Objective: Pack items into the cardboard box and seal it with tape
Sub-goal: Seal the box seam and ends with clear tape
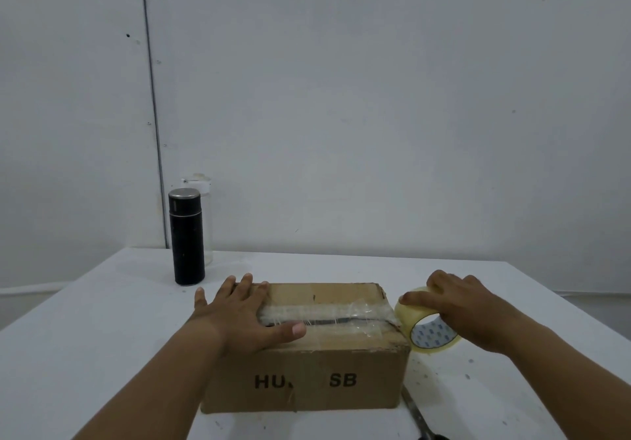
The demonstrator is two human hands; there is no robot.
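Box [307, 385] lettering reads "HU" and "SB"; tape roll [425, 328] core print unreadable.

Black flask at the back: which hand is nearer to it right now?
Left. The left hand lies flat on the box, just right of and in front of the black flask. The right hand grips the tape roll past the box's far end.

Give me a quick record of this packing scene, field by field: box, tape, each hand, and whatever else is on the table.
box: cardboard box, flaps closed, clear tape strip along top seam
tape roll: tape roll, at the box's right end
left hand: left hand, flat on box top
right hand: right hand, gripping the roll
scissors: scissors, lying right of box, partly out of view
bottles: black flask, clear bottle behind it
surface: white table
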